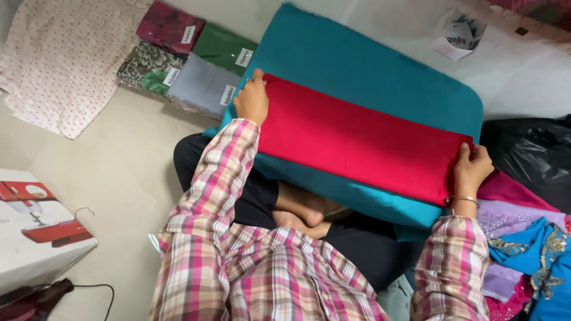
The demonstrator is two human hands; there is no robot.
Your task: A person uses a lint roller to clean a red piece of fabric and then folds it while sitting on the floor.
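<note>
A folded red cloth (357,139) lies stretched across a larger folded teal cloth (369,65), which rests over my crossed legs. My left hand (252,98) grips the red cloth's left end, fingers curled over its top corner. My right hand (471,169), with a thin bangle on the wrist, pinches the red cloth's right end. Both sleeves are pink plaid.
Several packaged folded fabrics (184,59) lie at the upper left beside a white dotted cloth (59,59). A white box with a red picture (35,229) stands at the left. A black plastic bag (529,154) and a heap of purple, blue and pink garments (523,249) sit at the right.
</note>
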